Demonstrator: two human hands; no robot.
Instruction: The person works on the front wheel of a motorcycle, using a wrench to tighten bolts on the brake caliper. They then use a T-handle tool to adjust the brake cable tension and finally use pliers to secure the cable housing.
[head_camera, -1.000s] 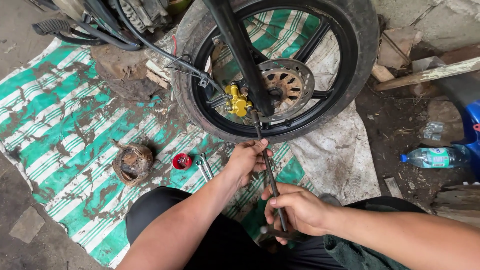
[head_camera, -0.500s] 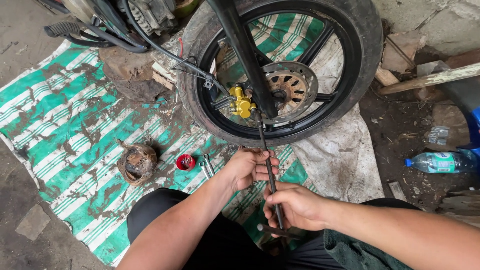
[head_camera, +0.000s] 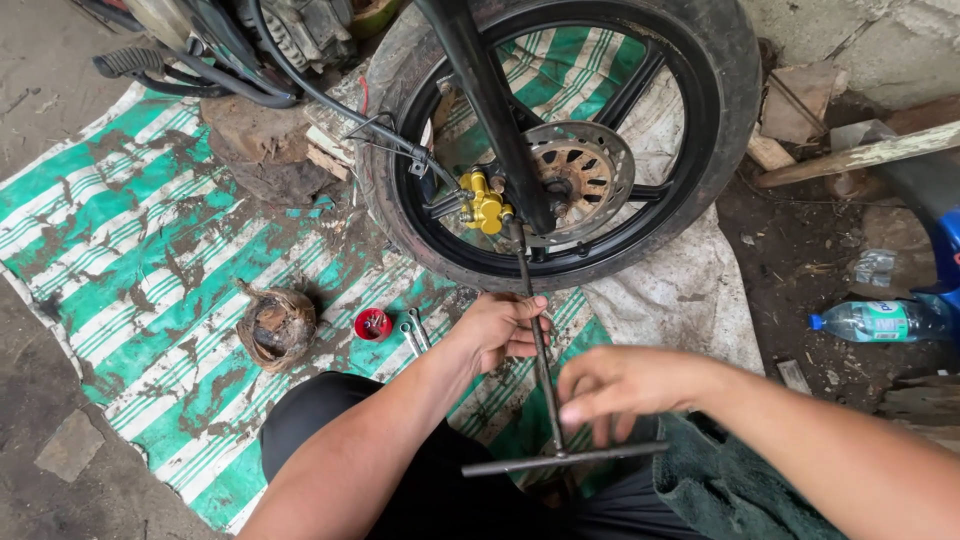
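Observation:
A long dark T-handle wrench (head_camera: 545, 380) runs from my lap up to the gold brake caliper (head_camera: 483, 202) on the motorcycle's front wheel (head_camera: 700, 150). My left hand (head_camera: 503, 328) is curled round the wrench's shaft about midway. My right hand (head_camera: 625, 392) is blurred, fingers loosely spread just above the crossbar (head_camera: 520, 465), touching it or just off it. The black fork leg (head_camera: 490, 100) crosses in front of the rusty brake disc (head_camera: 580, 175).
A muddy green-and-white striped tarp (head_camera: 130, 260) covers the ground. On it lie a small red cap (head_camera: 373, 323), two small spanners (head_camera: 413, 335) and a brown husk-like lump (head_camera: 277, 325). A plastic bottle (head_camera: 880, 320) lies on the dirt at right, near wood scraps.
My right hand has loosened from the lower shaft and now blurs over the crossbar. The view has shifted, showing the whole T-handle. The left hand stays on the shaft.

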